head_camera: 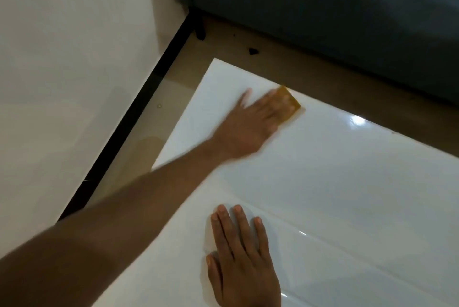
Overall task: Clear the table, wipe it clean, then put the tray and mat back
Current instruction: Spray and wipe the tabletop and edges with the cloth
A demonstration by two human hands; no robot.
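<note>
Fingers (267, 105) of left hand (250, 127) press flat on cloth (289, 100), at bench's (347, 182) twelve o'clock edge; right hand (242, 259) rests flat, nearer.

The left hand (253, 120) lies flat on the cloth (289, 100) near the far left corner of the table (347, 195), its forearm crossing the table's left edge. The right hand (241, 257) rests flat on the table nearer the person, apart from the left hand. The sofa (323, 8) stands beyond the table's far edge, and the wall (74, 58) lies to the left.
</note>
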